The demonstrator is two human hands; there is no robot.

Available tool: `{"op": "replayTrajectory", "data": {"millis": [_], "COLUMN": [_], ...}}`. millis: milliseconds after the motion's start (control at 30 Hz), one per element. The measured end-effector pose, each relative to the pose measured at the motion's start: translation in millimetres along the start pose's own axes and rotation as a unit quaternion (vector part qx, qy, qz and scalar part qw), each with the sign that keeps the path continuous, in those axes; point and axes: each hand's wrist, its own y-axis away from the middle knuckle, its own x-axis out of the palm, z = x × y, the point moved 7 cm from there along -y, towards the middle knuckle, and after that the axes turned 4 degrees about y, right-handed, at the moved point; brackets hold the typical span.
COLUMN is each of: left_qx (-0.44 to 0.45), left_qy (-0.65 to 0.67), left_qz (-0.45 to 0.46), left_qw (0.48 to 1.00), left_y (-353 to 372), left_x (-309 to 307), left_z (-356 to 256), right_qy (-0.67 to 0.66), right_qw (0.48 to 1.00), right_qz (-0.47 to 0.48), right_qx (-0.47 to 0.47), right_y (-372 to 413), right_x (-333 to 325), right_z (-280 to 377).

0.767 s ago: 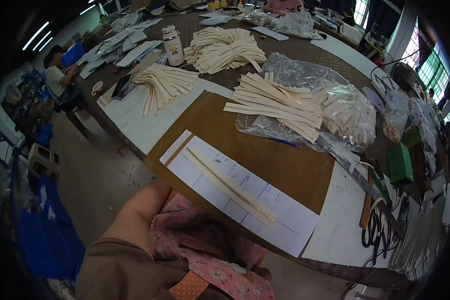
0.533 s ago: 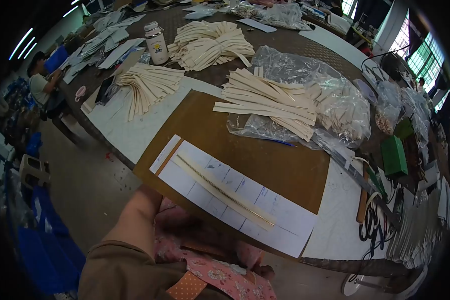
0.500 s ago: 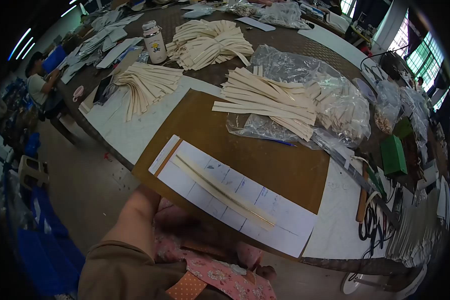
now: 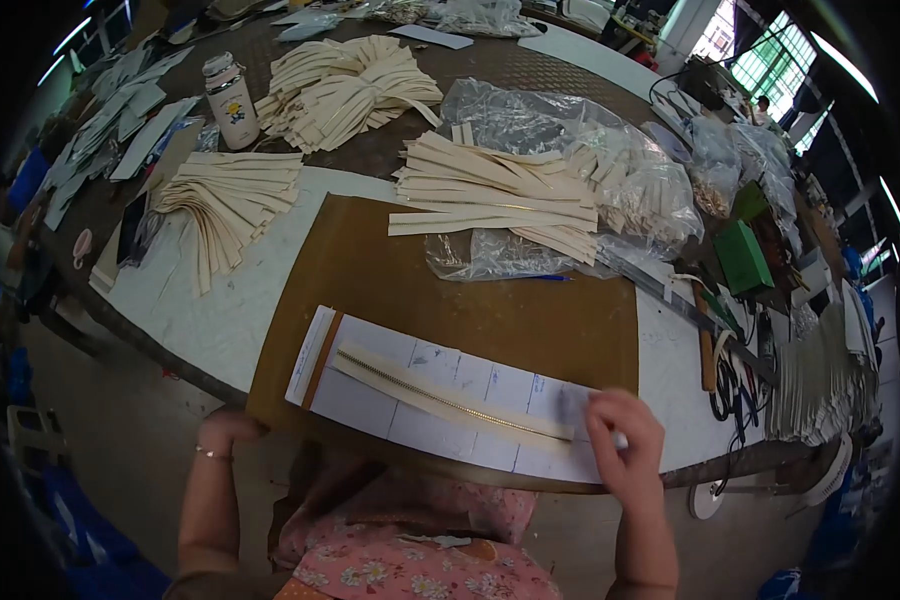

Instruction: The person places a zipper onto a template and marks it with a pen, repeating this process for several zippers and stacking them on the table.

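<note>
Right grip [image 4: 627,445] newly in view, curled, contents unclear, zipper strip [image 4: 446,399] just beside it

A cream zipper strip [image 4: 455,402] (gold-toothed) lies slantwise on white card [image 4: 442,438].

Zipper [image 4: 440,398]: cream tape, gold-toned teeth
Ruled sheet [image 4: 440,434]: white, dark lines, blue marks
Sheet's end band [image 4: 324,362]: brown
Mat [image 4: 370,280]: mustard-brown
Apron [image 4: 410,565]: pink, white-and-yellow floral print
Bottle [image 4: 232,105]: white, yellow-and-blue motif
Strip pile [image 4: 500,182]: cream
Pen or pencil [image 4: 545,277]: blue
Box [image 4: 743,255]: green
</note>
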Motion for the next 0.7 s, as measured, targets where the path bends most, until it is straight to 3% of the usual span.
{"op": "replayTrajectory", "data": {"millis": [33, 100, 133, 200, 233, 300, 367, 433, 533, 567, 633, 700], "left_qx": [-0.063, -0.023, -0.019, 0.272, 0.271, 0.369, 0.343, 0.377, 0.450, 0.457, 0.436, 0.451], "left_qy": [-0.051, 0.052, 0.046, 0.185, 0.183, 0.190, 0.107, -0.024, -0.122, -0.123, -0.245, -0.245], "left_qz": [0.024, 0.033, 0.038, 0.012, 0.014, -0.064, -0.078, -0.144, -0.154, -0.153, -0.143, -0.115], "left_qw": [0.996, 0.998, 0.998, 0.944, 0.945, 0.907, 0.930, 0.915, 0.871, 0.868, 0.854, 0.851], "left_y": [19, 89, 104, 137, 142, 152, 143, 130, 101, 93, 76, 62], "left_x": [-7, -63, -76, -109, -122, -161, -179, -187, -179, -178, -169, -168], "left_z": [5, -86, -99, -149, -162, -204, -224, -256, -284, -291, -300, -305], "right_qy": [-0.012, 0.003, 0.037, 0.068, 0.126, 0.184, 0.236, 0.241, 0.228, 0.211, 0.225, 0.237], "right_qw": [0.999, 1.000, 0.999, 0.997, 0.992, 0.983, 0.966, 0.966, 0.972, 0.977, 0.974, 0.971], "right_qz": [0.029, -0.007, -0.003, 0.002, -0.014, -0.027, 0.021, 0.040, 0.037, 0.019, 0.007, -0.002], "right_qx": [0.025, -0.009, 0.014, 0.039, 0.024, 0.009, 0.101, 0.090, 0.047, 0.012, 0.018, 0.020], "right_y": [-27, -69, -87, -108, -115, -123, -127, -127, -122, -120, -119, -121], "right_x": [13, 37, 47, 69, 78, 88, 93, 91, 89, 86, 85, 87], "right_z": [-1, -10, -16, -32, -41, -37, -40, -46, -51, -47, -47, -48]}}
